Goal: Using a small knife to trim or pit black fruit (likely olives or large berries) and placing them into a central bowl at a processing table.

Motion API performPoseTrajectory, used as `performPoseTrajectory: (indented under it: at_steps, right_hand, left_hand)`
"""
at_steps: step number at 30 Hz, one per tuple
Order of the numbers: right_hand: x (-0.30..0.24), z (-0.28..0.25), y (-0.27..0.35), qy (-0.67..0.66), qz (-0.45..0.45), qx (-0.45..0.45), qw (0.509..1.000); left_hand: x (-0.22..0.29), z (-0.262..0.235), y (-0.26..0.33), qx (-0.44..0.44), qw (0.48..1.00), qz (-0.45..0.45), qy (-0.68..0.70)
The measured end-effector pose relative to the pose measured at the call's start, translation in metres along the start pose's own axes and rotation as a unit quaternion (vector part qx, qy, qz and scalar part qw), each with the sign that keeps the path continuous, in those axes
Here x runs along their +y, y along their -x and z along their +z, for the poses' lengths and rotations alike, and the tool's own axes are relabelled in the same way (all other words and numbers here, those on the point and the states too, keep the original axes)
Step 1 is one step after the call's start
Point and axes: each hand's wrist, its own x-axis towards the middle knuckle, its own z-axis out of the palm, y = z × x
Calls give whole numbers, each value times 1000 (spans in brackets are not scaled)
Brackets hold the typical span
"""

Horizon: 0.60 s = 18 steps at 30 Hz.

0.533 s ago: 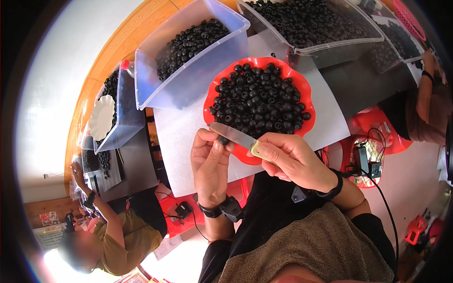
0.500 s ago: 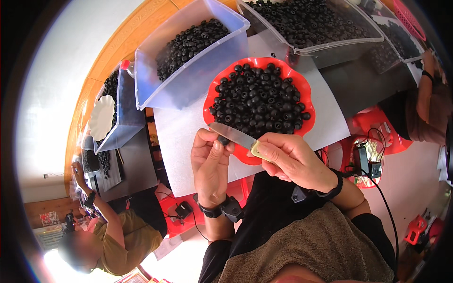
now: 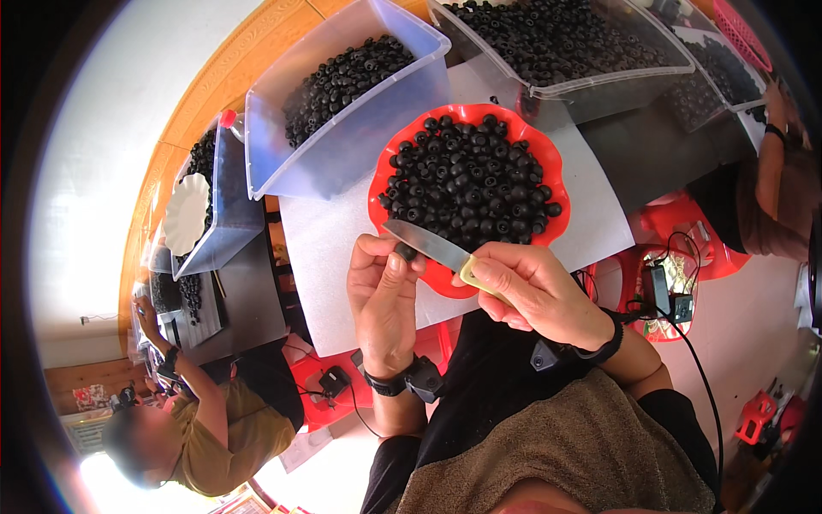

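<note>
Between the thumb and fingertips of my left hand (image 3: 381, 291) is a small round black piece with a hole (image 3: 405, 251). My right hand (image 3: 535, 291) is closed around the yellowish handle of a knife (image 3: 428, 246). Its blade points left and lies just above the black piece, close to my left fingertips; whether the edge touches it I cannot tell. Right behind both hands stands a red scalloped bowl (image 3: 561, 163), heaped with round black pieces (image 3: 471, 180), several of which show holes.
A white sheet (image 3: 321, 283) lies under the bowl. Behind it stand a bluish clear bin (image 3: 368, 116) and another clear bin (image 3: 612, 84), both holding black pieces. More bins flank these. Co-workers sit at left (image 3: 231, 428) and right (image 3: 775, 197). A cable (image 3: 706, 377) hangs at right.
The knife and right hand have shifted very slightly to the right. My left hand keeps its pinch on the black piece. The co-worker at left has moved a little.
</note>
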Motion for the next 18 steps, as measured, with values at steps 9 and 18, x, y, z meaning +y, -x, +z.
performPoseTrajectory:
  at_steps: [9,18]
  right_hand:
    - [2,2,1,-8,0,-3,1000]
    - [3,11,0,3,67,-88,994]
  left_hand:
    - [-2,2,3,8,1000,12,-15]
    - [-11,8,-1,-40,997,30,-66]
